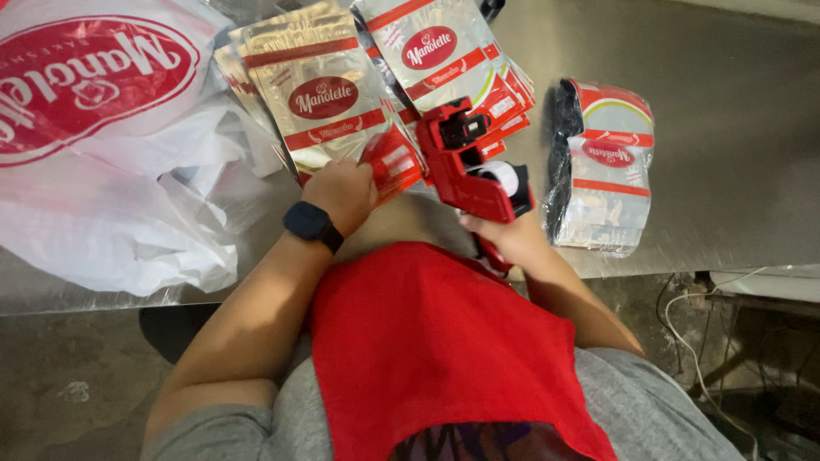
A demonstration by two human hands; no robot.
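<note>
My right hand (504, 239) grips the handle of a red label gun (470, 166) with a white roll in it, its head over a fan of silver pouches with red bands. My left hand (342, 192), with a dark watch on the wrist, presses on the lower edge of the silver pouch stack (320, 94) at the steel table's front. I wear a red apron over a grey shirt.
A large white plastic bag (102, 154) with a red oval print lies at the left. A separate bundle of pouches (606, 166) lies at the right on the steel table (735, 128). Cables hang below the table's right edge.
</note>
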